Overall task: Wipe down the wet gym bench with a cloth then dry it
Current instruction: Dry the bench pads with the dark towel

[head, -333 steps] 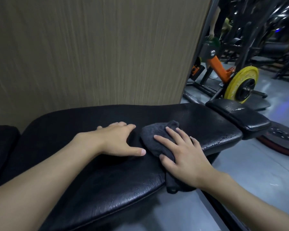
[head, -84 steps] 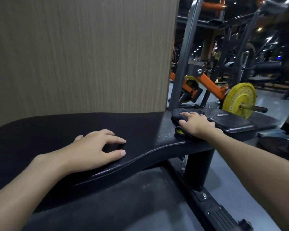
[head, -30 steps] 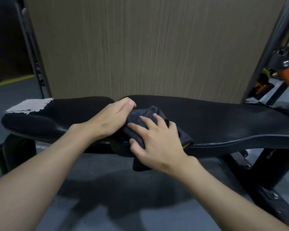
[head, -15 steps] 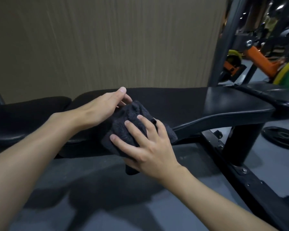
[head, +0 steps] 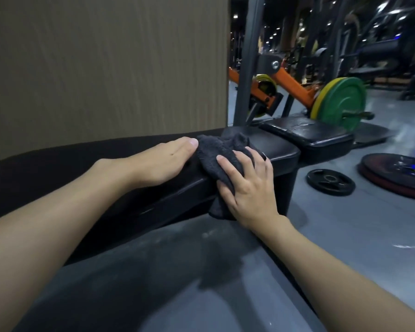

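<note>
Two bare forearms reached in from the near edge over the grey floor (head: 153,283). The left hand (head: 163,161) lay flat on top of the black padded bench (head: 82,159), its fingers (head: 185,144) straight and close together, holding nothing, the tips just touching the edge of the cloth (head: 216,149). The right hand (head: 249,188) pressed that dark grey cloth against the bench's near front edge, close to its right end. Its fingers were spread wide and laid almost straight over the fabric rather than closed round it. The cloth was bunched on the top surface beside the left hand, and a loose corner hung down below the right palm.

Just beyond the bench's end sat a separate black seat pad (head: 304,130) with a wet sheen on it. A small black weight plate (head: 331,182) lay flat on the floor to the right, near a larger stack of plates (head: 400,173). Farther back, a green plate (head: 343,104) stood upright on an orange-armed machine (head: 295,86). A brown panelled wall (head: 106,68) rose behind the bench, and blurred gym equipment filled the far background.
</note>
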Tool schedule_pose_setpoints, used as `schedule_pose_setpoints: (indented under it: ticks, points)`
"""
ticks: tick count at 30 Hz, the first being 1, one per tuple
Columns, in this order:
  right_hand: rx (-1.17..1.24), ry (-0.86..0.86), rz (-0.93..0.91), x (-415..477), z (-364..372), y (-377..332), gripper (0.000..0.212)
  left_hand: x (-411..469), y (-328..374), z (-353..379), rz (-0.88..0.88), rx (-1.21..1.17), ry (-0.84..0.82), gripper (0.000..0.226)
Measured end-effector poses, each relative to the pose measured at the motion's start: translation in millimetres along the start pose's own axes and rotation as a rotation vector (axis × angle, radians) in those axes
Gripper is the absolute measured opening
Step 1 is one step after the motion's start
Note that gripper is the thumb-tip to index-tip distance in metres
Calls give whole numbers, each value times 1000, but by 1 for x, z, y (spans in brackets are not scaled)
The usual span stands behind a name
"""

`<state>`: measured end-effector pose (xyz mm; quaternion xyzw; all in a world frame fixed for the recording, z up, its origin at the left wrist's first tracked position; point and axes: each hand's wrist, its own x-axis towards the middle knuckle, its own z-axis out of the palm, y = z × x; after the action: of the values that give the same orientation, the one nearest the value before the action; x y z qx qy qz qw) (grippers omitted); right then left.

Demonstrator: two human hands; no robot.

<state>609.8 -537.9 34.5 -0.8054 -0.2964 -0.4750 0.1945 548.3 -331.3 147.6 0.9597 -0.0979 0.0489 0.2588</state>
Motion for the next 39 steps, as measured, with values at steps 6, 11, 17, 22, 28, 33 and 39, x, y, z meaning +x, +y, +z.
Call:
schedule_pose_setpoints:
  ticks: [6, 11, 17, 22, 28, 33, 39]
  points:
    - [-42, 36, 334, 14, -11, 60, 46, 57, 19, 18, 17, 130, -5, 35]
    - [-117, -270, 640, 52, -18, 77, 54, 100, -8, 6, -161, 266, -114, 59]
    - [-194, -850, 551, 111, -2, 100, 59, 136, -37, -18, -503, 240, -291, 124]
    - [-111, -1109, 505, 147, 27, 124, 62, 136, -44, -34, -767, 204, -362, 132]
    - [-52, -1255, 455, 189, 81, 147, 60, 146, -41, -30, -823, 190, -427, 121]
    - [-106, -1309, 470, 217, 127, 143, 52, 152, -42, -32, -814, 140, -475, 124]
    - [-87, -1346, 274, 241, 148, 73, 51, 146, -45, -43, -742, 160, -401, 114]
